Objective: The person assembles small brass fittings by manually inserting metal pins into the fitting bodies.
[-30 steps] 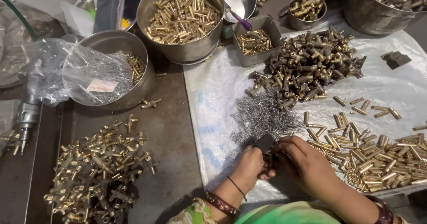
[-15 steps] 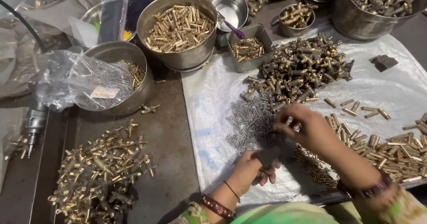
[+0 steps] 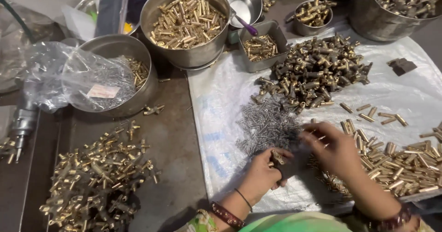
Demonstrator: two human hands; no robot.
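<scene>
One brass fitting point(image 3: 277, 157) between left hand point(image 3: 263, 176) fingers point(image 3: 280, 154).

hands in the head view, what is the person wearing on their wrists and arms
Both hands are bare, with no gloves. The left hand has a thin dark thread band at the wrist and, further up the forearm, a wider dark red bangle with a studded pattern. The right hand has a dark red bangle at the wrist too. A light green garment with a printed edge shows at the bottom of the view.
</scene>
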